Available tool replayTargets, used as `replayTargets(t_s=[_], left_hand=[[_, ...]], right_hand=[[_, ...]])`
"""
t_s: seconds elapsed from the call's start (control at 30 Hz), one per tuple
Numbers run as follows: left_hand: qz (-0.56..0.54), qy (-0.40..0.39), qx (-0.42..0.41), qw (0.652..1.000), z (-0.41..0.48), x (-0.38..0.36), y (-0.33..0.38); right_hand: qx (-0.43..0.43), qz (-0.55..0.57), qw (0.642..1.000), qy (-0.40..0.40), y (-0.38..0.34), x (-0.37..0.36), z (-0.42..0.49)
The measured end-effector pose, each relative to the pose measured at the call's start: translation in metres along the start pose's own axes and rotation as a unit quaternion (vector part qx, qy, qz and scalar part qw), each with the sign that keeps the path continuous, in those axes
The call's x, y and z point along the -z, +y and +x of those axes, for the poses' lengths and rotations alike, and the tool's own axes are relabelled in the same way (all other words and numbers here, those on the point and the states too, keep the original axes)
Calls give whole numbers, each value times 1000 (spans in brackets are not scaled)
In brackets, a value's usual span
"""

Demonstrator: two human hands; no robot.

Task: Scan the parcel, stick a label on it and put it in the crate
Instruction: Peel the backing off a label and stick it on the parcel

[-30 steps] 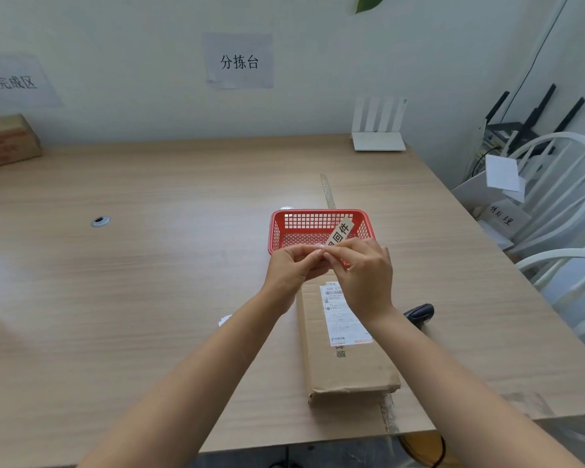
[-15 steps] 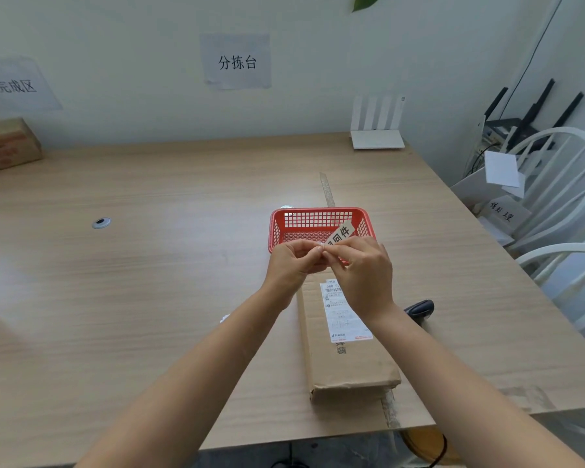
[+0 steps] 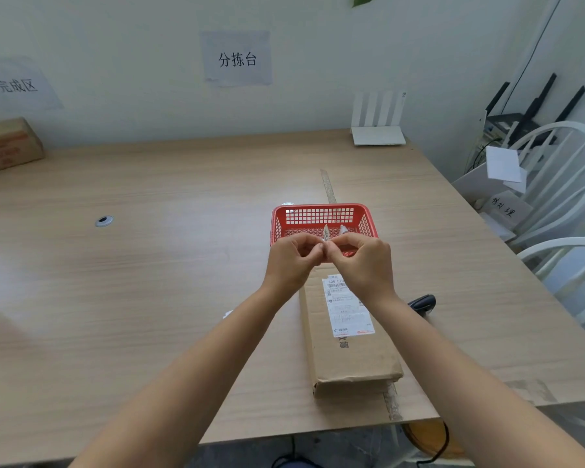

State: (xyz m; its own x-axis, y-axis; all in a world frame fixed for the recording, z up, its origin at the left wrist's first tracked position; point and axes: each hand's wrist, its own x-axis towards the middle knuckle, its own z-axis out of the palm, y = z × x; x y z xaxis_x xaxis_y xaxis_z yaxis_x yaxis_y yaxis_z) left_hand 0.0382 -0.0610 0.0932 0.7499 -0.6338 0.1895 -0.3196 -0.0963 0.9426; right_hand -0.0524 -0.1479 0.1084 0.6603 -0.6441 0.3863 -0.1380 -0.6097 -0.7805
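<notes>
The small white label [image 3: 326, 232] is pinched at fingertip level between the left hand [image 3: 293, 261] and right hand [image 3: 365, 265], both curled nearly closed, above the far end of the cardboard parcel [image 3: 348, 352]. The parcel lies flat on the worktop [image 3: 149, 265]. Just beyond stands a red crate [image 3: 321, 216]; its contents are hidden. A black scanner [image 3: 423, 303] lies right of the parcel.

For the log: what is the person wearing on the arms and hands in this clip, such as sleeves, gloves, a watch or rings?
Nothing visible. Both forearms are bare from the bottom edge of the frame up to the wrists, with no sleeve cuff in view. The left hand and right hand are ungloved, and no watch, bracelet or ring shows on the sides facing the camera. Upper arms are out of frame.
</notes>
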Motion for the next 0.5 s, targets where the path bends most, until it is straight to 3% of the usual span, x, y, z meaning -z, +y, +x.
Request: replayTargets(t_s=[0.5], left_hand=[[-79,58,127,987,11,8,-22]], right_hand=[[-121,59,991,10,23,9,9]])
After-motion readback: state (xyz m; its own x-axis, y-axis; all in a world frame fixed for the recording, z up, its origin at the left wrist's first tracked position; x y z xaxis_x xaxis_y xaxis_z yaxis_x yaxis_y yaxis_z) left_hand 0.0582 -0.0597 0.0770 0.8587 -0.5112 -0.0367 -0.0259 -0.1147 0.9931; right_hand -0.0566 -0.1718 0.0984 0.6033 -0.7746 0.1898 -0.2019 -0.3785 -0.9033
